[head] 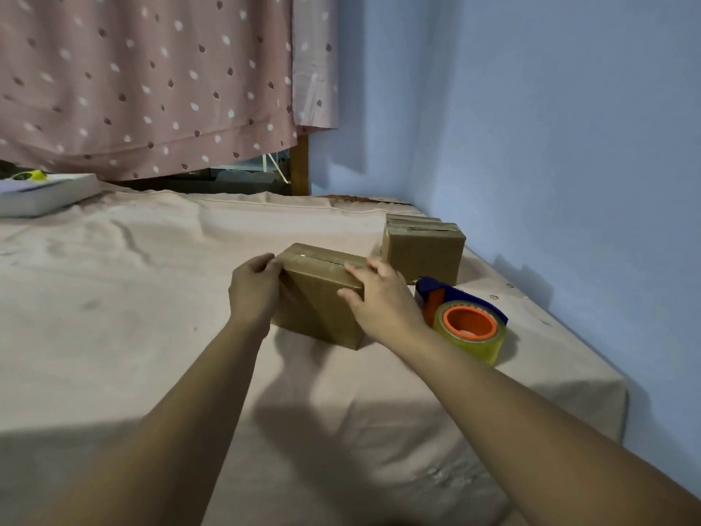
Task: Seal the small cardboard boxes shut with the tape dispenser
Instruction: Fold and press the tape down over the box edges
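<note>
Bed point(151, 298), covered with a pink sheet, fills the lower field and carries every task item. A spotted curtain point(151, 81) hangs behind it and a blue wall point(531, 127) bounds it on my right. A book point(45, 193) lies at the far left edge, well apart from the work.

Near box point(318, 301): it stands on the sheet at centre, between my 2 hands. A glossy strip runs along its top seam, so I judge its flaps are already taped down.

Far box point(423, 252): it stands beyond and to the right, near the wall, also with tape across its top. A 2nd box seems to stand just behind it, but I cannot tell for certain.

Tape dispenser point(464, 317): blue frame, orange core and clear roll. It lies on the sheet just beside my right wrist, and neither hand holds it.

Left hand point(254, 294): fingers curled round the near box's upper left edge, gripping it.

Right hand point(379, 298): fingers laid over the upper right edge and thumb on the front face, clasping that corner.

Progress, as a judgement: the top seams in view are sealed. What is left is probably pressing the tape ends flat and setting this box aside. The undersides are hidden.
</note>
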